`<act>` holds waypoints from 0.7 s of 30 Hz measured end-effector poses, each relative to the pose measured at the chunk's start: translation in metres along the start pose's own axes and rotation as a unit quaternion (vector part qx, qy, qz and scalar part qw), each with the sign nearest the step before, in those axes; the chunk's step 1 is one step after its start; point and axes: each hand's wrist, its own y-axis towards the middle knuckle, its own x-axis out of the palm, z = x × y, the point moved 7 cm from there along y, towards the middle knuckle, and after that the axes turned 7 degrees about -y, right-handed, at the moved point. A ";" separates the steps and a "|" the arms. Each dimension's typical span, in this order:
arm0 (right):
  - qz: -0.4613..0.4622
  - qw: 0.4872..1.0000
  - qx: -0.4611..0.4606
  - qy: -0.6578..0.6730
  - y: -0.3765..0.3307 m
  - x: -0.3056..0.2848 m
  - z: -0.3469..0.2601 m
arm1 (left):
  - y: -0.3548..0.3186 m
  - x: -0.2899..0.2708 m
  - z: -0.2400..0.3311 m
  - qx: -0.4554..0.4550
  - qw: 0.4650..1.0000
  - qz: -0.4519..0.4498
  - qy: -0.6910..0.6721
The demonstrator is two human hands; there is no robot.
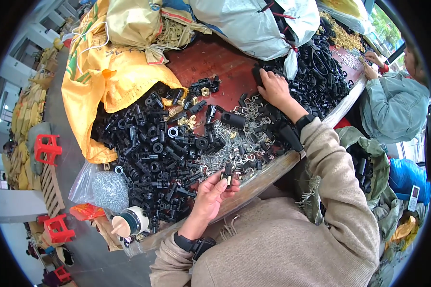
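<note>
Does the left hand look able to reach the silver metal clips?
Probably yes: the silver metal clips lie just beyond the left hand, mostly uncovered, though it holds a small black part.

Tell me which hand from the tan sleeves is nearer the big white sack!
The right hand: it's close by the white sack, while the left hand holds a small black part nearer the body.

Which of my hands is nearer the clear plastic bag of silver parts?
Left. Your left hand is across black plastic parts from the bag; your right hand is farther, up and right.
</note>
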 end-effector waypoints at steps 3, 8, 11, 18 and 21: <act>0.051 0.997 -0.024 0.045 -0.011 -0.025 -0.002 | -0.001 -0.001 0.004 0.017 1.000 0.013 -0.022; 0.016 0.957 -0.096 0.274 -0.049 -0.080 -0.028 | -0.002 -0.008 0.019 0.044 0.998 0.025 -0.026; -0.185 0.838 -0.141 0.494 -0.080 -0.086 -0.058 | 0.002 -0.005 0.026 0.046 0.998 0.020 -0.040; -0.235 0.733 -0.262 0.583 -0.108 -0.092 -0.103 | -0.007 0.002 0.033 -0.002 0.999 0.009 -0.040; -0.233 0.738 -0.246 0.584 -0.108 -0.090 -0.101 | -0.012 -0.003 0.037 0.004 0.999 0.020 -0.035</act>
